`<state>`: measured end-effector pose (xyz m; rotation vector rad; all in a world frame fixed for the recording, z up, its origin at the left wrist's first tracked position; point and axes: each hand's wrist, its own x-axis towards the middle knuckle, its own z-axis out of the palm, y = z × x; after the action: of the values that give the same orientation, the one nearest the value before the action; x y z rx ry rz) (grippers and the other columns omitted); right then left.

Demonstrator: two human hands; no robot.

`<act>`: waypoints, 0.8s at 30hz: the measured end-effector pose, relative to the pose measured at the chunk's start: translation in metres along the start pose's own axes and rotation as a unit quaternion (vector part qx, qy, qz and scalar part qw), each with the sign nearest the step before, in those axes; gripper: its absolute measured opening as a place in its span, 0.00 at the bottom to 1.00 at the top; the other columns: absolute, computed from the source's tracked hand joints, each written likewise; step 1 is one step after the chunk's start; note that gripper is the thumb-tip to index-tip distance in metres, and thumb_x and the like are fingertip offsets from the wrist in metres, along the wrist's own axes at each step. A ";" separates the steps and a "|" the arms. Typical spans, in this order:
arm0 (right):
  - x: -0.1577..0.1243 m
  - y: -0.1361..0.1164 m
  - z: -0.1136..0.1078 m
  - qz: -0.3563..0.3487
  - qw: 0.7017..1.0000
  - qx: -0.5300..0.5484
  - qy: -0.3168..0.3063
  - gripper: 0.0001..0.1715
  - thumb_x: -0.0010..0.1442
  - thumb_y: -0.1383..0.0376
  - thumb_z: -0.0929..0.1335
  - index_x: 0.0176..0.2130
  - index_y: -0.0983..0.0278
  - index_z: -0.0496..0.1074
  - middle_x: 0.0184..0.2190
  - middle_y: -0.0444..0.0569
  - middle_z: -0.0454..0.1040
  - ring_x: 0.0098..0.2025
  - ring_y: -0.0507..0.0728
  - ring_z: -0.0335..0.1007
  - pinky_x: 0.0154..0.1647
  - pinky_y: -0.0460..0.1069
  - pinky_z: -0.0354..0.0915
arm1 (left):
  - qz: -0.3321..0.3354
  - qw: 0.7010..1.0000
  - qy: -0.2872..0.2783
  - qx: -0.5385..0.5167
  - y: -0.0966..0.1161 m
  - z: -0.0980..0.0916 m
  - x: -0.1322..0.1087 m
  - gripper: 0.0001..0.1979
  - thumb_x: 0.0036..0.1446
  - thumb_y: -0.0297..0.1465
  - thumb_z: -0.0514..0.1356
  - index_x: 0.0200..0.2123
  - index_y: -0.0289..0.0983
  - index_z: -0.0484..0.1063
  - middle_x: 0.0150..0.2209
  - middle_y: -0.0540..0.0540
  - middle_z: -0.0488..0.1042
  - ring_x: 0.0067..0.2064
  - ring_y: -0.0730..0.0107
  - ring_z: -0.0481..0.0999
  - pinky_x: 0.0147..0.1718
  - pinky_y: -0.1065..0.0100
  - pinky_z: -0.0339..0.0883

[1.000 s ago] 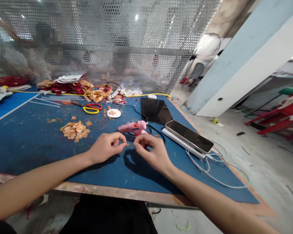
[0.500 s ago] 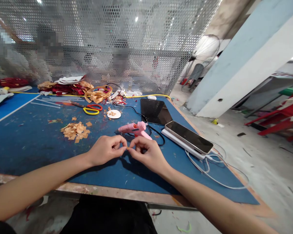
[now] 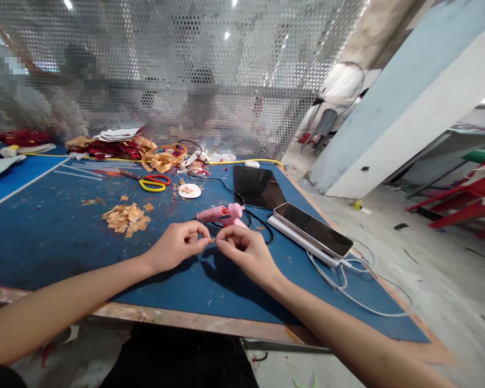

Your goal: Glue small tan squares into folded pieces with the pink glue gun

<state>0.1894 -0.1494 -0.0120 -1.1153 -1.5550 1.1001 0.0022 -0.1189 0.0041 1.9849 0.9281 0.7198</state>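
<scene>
My left hand and my right hand meet over the blue table top, fingertips pinched together. Between them they hold a tiny tan scrap, too small to name exactly. Just behind my hands lies a pink glue gun with a black cord. A heap of tan paper scraps lies to the left of my left hand.
A phone on a white power bank with white cables lies to the right, a dark tablet behind it. Red-and-yellow scissors, a white disc and craft clutter sit further back. Other people sit behind a perforated screen.
My right hand has closed in on my left, and the two now pinch the small scrap together. The view has shifted slightly.
</scene>
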 end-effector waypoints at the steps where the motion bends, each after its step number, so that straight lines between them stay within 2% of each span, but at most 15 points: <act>1: 0.000 0.000 0.000 0.002 1.000 0.001 -0.004 0.14 0.51 0.56 0.68 0.30 0.65 0.69 0.14 0.35 0.53 0.17 0.46 0.46 0.18 0.44 0.45 | -0.006 1.000 -0.004 -0.014 0.000 0.000 0.000 0.14 0.57 0.40 0.56 0.32 0.34 0.70 0.17 0.59 0.54 0.20 0.79 0.53 0.21 0.75 0.47; 5: -0.002 -0.003 0.002 0.007 1.000 -0.005 -0.017 0.13 0.50 0.57 0.68 0.29 0.65 0.70 0.14 0.33 0.51 0.17 0.46 0.43 0.18 0.44 0.43 | -0.009 0.999 -0.013 -0.028 0.002 0.002 -0.002 0.13 0.56 0.39 0.56 0.32 0.33 0.70 0.17 0.59 0.54 0.20 0.79 0.52 0.21 0.74 0.47; 11: -0.003 -0.003 0.002 0.012 1.000 -0.019 -0.018 0.10 0.48 0.59 0.68 0.26 0.65 0.69 0.13 0.34 0.52 0.17 0.45 0.43 0.18 0.44 0.44 | -0.004 1.000 -0.017 -0.005 0.001 0.003 -0.003 0.12 0.56 0.37 0.56 0.32 0.34 0.71 0.17 0.59 0.54 0.21 0.79 0.53 0.22 0.74 0.46; 17: -0.001 0.000 0.001 0.004 1.000 -0.020 0.013 0.10 0.48 0.59 0.68 0.26 0.65 0.69 0.12 0.34 0.53 0.16 0.45 0.43 0.18 0.43 0.44 | -0.045 0.992 -0.018 -0.117 -0.003 0.002 0.003 0.17 0.58 0.40 0.53 0.41 0.32 0.71 0.18 0.59 0.52 0.20 0.78 0.50 0.20 0.73 0.44; 19: 0.000 0.000 0.001 0.004 1.000 -0.025 0.014 0.11 0.48 0.59 0.69 0.26 0.65 0.69 0.12 0.34 0.53 0.16 0.45 0.43 0.17 0.44 0.44 | -0.039 0.995 -0.007 -0.093 -0.003 0.002 0.002 0.18 0.56 0.40 0.56 0.42 0.32 0.70 0.17 0.60 0.51 0.19 0.78 0.49 0.20 0.74 0.44; 22: -0.001 0.000 0.002 -0.001 0.999 -0.040 0.012 0.12 0.48 0.58 0.69 0.26 0.65 0.70 0.12 0.35 0.53 0.16 0.46 0.44 0.18 0.44 0.44 | -0.011 1.000 -0.018 -0.023 -0.001 0.002 -0.001 0.17 0.51 0.39 0.63 0.39 0.33 0.72 0.17 0.61 0.51 0.20 0.80 0.50 0.21 0.74 0.44; 24: -0.002 0.000 0.002 -0.009 0.999 -0.052 0.009 0.12 0.49 0.58 0.68 0.26 0.65 0.71 0.13 0.35 0.54 0.17 0.46 0.44 0.18 0.44 0.44 | -0.007 1.000 -0.025 -0.001 0.000 0.003 -0.003 0.16 0.51 0.40 0.64 0.38 0.33 0.73 0.17 0.61 0.51 0.20 0.80 0.50 0.22 0.74 0.44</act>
<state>0.1878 -0.1513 -0.0125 -1.1746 -1.6203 1.0033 0.0024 -0.1227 0.0018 1.9849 0.9101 0.6595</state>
